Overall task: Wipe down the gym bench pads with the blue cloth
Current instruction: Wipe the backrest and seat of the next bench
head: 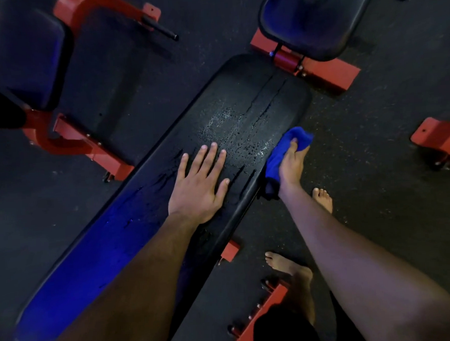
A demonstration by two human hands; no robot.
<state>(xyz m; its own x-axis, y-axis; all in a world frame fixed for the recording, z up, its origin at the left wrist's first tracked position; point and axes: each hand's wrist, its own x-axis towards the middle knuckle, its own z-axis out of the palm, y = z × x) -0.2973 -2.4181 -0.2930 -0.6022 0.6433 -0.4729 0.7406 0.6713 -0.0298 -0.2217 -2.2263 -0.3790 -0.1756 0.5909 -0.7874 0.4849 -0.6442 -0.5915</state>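
While the left hand [200,183] lies flat, fingers spread, on the wet bench pad [168,199], the right hand [294,164] grips the bunched blue cloth [280,154] at its 3 o'clock edge.

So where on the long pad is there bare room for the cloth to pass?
Bare: the wet patch between left hand and right hand gripping the blue cloth, on to the pad's far end. Crowded: the near half under the left forearm.

Cloth [290,151] at pad's [241,112] right edge
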